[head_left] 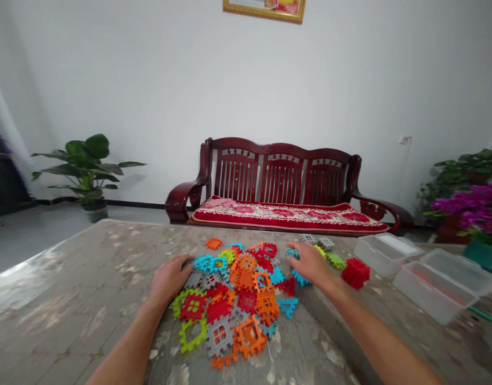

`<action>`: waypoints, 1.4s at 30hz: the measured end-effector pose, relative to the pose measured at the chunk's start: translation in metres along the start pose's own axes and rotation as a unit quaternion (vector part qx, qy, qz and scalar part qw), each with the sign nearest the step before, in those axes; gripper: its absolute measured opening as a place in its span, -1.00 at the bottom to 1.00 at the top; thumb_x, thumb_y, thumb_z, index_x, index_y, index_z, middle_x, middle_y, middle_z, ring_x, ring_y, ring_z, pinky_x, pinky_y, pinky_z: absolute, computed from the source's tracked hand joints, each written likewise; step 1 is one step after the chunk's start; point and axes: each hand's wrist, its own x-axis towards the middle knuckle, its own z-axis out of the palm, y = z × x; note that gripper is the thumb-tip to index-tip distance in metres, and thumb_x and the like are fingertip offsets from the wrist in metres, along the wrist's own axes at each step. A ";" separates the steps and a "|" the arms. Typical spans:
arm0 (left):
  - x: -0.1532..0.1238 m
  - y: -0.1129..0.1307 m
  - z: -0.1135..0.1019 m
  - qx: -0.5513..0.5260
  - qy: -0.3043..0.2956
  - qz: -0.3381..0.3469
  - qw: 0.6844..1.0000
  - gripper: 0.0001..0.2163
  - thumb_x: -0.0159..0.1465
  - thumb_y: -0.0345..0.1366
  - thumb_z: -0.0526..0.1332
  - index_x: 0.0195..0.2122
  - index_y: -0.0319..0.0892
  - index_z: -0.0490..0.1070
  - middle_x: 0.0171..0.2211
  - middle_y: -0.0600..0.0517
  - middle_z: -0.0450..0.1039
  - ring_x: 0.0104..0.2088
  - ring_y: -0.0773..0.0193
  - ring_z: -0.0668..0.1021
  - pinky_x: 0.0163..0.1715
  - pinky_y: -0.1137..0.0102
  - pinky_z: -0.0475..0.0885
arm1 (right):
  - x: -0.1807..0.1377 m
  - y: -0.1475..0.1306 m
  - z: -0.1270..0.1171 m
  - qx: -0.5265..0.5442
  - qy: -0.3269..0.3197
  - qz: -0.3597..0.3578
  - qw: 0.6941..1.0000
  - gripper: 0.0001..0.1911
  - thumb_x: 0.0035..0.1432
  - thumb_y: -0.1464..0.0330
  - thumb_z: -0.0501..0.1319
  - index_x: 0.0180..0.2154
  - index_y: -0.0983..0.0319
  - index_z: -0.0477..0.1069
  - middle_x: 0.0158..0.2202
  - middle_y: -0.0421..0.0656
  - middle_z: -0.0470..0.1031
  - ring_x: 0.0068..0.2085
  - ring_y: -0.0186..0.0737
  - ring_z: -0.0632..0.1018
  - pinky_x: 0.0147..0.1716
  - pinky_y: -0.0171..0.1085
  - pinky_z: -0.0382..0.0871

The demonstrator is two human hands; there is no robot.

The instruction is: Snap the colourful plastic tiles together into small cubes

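Note:
A pile of flat, toothed plastic building pieces (237, 294) in orange, red, blue, green and grey lies on the patterned table (89, 289). My left hand (170, 278) rests at the pile's left edge, fingers curled over a grey piece (194, 279). My right hand (310, 263) lies palm down at the pile's right edge, fingers over a blue piece (298, 278). A red block of joined pieces (355, 272) stands to the right of that hand.
Two clear plastic boxes (384, 254) (444, 283) sit at the table's right side. Behind the table stand a dark wooden bench with a red cushion (286, 214), a potted plant (89, 171) on the left and purple flowers (476, 206) on the right.

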 end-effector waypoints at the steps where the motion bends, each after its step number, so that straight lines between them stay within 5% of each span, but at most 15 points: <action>1: 0.000 0.001 0.000 0.005 0.000 0.001 1.000 -0.65 0.32 -0.15 0.05 0.00 0.01 0.55 0.07 0.04 0.58 0.09 0.14 0.56 0.11 0.31 0.38 | 0.001 -0.018 0.006 0.031 -0.009 -0.028 0.999 -0.58 0.19 0.34 0.20 0.08 0.14 0.50 0.08 -0.10 0.57 0.10 -0.04 0.50 0.14 -0.13 0.27; 7: -0.001 0.004 0.000 0.016 -0.008 -0.009 1.000 -0.65 0.33 -0.13 0.08 0.05 0.01 0.52 0.12 0.04 0.55 0.14 0.14 0.52 0.15 0.29 0.34 | 0.028 -0.123 0.042 0.103 -0.066 -0.171 0.978 -0.52 0.20 0.45 0.12 0.15 0.18 0.44 0.14 -0.10 0.53 0.15 -0.12 0.46 0.20 -0.17 0.23; 12: -0.002 0.003 -0.001 0.002 0.003 -0.002 1.000 -0.68 0.32 -0.16 0.08 0.02 0.01 0.53 0.09 0.05 0.56 0.12 0.15 0.53 0.12 0.31 0.36 | 0.058 -0.164 0.053 0.024 -0.126 -0.212 0.969 -0.42 0.13 0.51 0.12 0.18 0.09 0.41 0.10 -0.14 0.55 0.12 -0.08 0.46 0.08 -0.18 0.31; 28: -0.003 0.004 0.000 -0.010 0.007 -0.003 1.000 -0.70 0.33 -0.22 0.07 0.00 0.00 0.53 0.08 0.04 0.56 0.12 0.15 0.53 0.12 0.29 0.35 | 0.061 -0.152 0.068 -0.009 -0.091 -0.186 0.978 -0.61 0.12 0.41 0.17 -0.01 0.17 0.57 -0.02 -0.03 0.56 0.04 -0.03 0.46 0.01 -0.17 0.33; 33: -0.003 0.005 0.000 -0.005 0.006 -0.002 1.000 -0.69 0.33 -0.24 0.08 0.00 -0.01 0.53 0.08 0.05 0.56 0.11 0.17 0.53 0.12 0.31 0.35 | 0.063 -0.151 0.068 0.017 -0.121 -0.243 0.962 -0.51 0.11 0.41 0.19 0.08 0.03 0.51 0.02 -0.18 0.58 0.02 -0.09 0.48 -0.01 -0.21 0.32; 42: -0.004 0.005 -0.001 -0.001 0.017 0.001 1.000 -0.70 0.31 -0.23 0.09 -0.03 0.02 0.55 0.05 0.05 0.59 0.08 0.16 0.55 0.09 0.31 0.37 | 0.059 -0.166 0.066 -0.026 -0.114 -0.264 0.957 -0.62 0.13 0.46 0.18 -0.03 0.12 0.58 -0.09 -0.09 0.62 -0.02 -0.06 0.50 -0.07 -0.22 0.34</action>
